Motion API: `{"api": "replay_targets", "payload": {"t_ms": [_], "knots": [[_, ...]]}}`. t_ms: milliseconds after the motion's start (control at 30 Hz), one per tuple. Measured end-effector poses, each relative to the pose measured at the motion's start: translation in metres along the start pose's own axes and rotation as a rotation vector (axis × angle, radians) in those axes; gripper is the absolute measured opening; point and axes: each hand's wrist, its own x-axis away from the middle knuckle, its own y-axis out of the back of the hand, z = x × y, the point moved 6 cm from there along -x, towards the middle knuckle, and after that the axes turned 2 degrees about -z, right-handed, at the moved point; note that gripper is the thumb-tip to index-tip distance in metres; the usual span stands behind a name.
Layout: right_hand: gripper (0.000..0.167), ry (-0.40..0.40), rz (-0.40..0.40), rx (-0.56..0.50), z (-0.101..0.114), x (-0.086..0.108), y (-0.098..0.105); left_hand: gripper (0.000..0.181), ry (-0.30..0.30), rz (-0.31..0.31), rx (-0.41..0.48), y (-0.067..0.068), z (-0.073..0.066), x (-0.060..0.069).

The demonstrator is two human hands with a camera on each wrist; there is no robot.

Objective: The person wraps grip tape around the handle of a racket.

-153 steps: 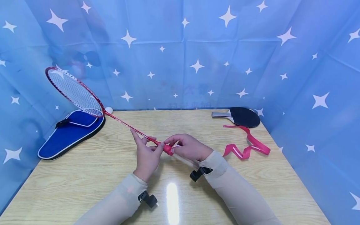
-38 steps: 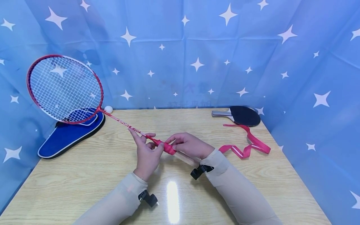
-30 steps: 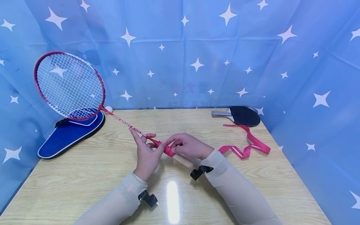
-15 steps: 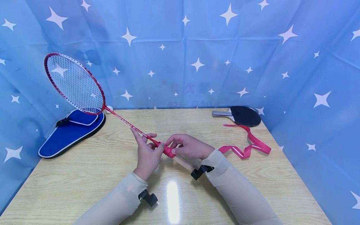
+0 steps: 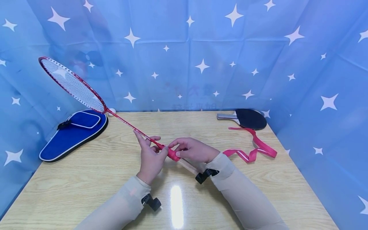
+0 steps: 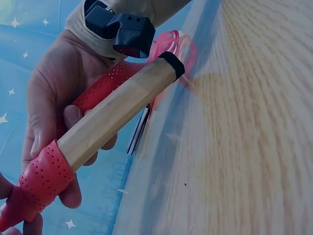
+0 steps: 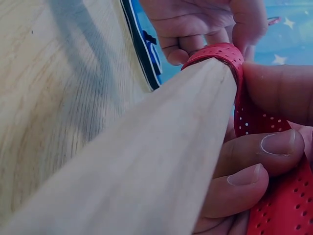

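A red badminton racket (image 5: 123, 120) is held at a slant, its head up at the left, seen nearly edge-on. My left hand (image 5: 150, 161) grips it where the shaft meets the handle. Red perforated tape (image 6: 46, 174) wraps the upper part of the handle; below it the bare wood (image 6: 115, 105) shows, ending in a black cap. My right hand (image 5: 198, 150) pinches the tape beside the wrapped part. In the right wrist view, the tape (image 7: 283, 205) runs from the wrap under the thumb and between the fingers.
The tape's loose length (image 5: 265, 150) lies in folds on the table (image 5: 86, 191) at the right. Behind it is a black table tennis paddle (image 5: 250, 119). A blue case (image 5: 72, 137) lies at the left, with a white ball (image 5: 112, 111) near it. A starry curtain (image 5: 172, 28) stands behind.
The racket has rolled about its shaft, its head turning from broad to nearly edge-on. The wrap covers slightly more of the handle than in the oldest frame. Both hands keep nearly the same place.
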Motion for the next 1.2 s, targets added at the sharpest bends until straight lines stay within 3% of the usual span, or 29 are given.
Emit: {"api": "replay_targets", "payload": {"t_ms": [333,667,1000,1200], "knots": [[0.036,0.011,-0.032,0.051,0.003,0.0008,-0.0015,0.14,0.012,-0.007,-0.116,0.0004,-0.0001,0.0012],[0.036,0.012,-0.017,0.066,0.0036,0.0016,0.0002,0.14,0.011,0.01,-0.092,0.0,0.0013,0.0004],[0.05,0.044,0.052,0.029,0.003,0.0024,0.0004,0.136,0.019,0.023,-0.06,0.0002,0.0026,0.0002],[0.05,0.024,0.034,0.016,0.0023,0.0022,0.0006,0.136,0.012,0.027,-0.049,-0.0008,0.0025,0.0]]}}
